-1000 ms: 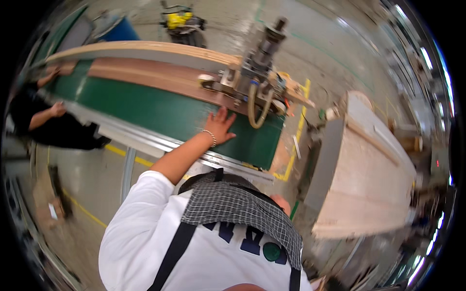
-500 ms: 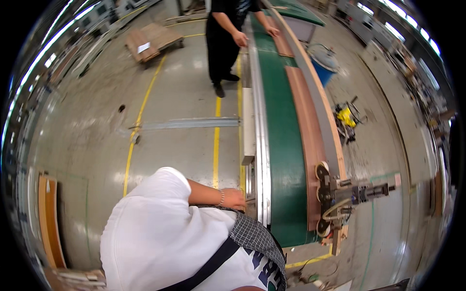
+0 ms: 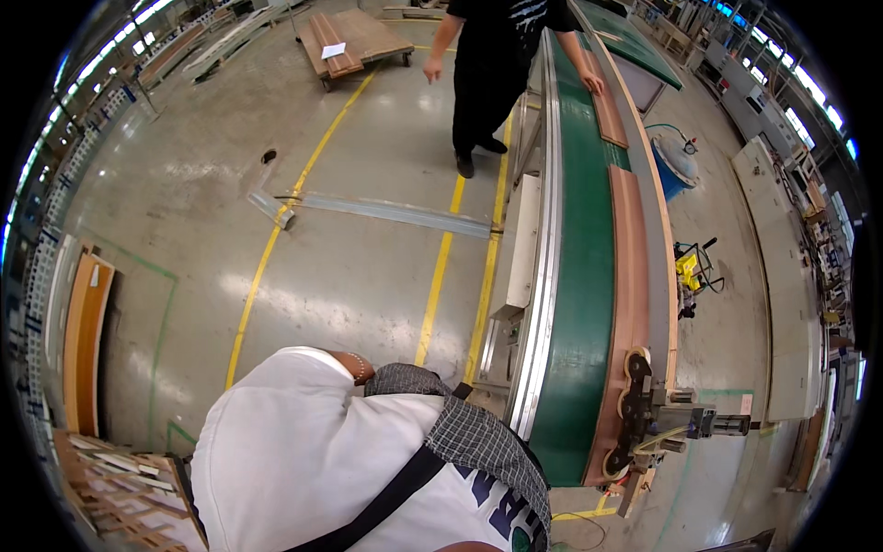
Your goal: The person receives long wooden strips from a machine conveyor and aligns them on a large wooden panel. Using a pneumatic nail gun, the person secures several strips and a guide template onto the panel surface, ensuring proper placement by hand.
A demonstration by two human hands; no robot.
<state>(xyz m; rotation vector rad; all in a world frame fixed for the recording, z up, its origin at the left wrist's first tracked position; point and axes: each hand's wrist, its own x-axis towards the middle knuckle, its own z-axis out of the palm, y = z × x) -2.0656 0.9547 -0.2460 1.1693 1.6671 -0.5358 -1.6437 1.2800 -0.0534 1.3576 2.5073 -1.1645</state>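
Note:
My left arm, in a white sleeve, bends in front of me. Just past a beaded bracelet [image 3: 360, 365], a sliver of my left hand [image 3: 367, 373] shows beside the grey checked apron [image 3: 478, 437]; the fingers are hidden. My right hand is out of the picture. To my right, a long reddish-brown wood board [image 3: 629, 267] lies on a green conveyor belt [image 3: 581, 322]. The board's near end runs beside a roller unit [image 3: 633, 409] with several wheels. Farther along, another reddish-brown board [image 3: 607, 115] lies on the belt, under a co-worker's hand [image 3: 592, 83].
A co-worker in black [image 3: 492, 83] stands left of the conveyor's far part. A low cart with boards [image 3: 368, 41] stands at the back left. A metal floor channel [image 3: 395, 213] crosses the yellow lines. A blue drum [image 3: 676, 166] stands right of the conveyor, wood pieces [image 3: 138, 488] at lower left.
The view has swung left, shifting the scene rightward. My left hand has drawn back from the conveyor's side to my apron. The co-worker's one hand has left the conveyor's edge and hangs free.

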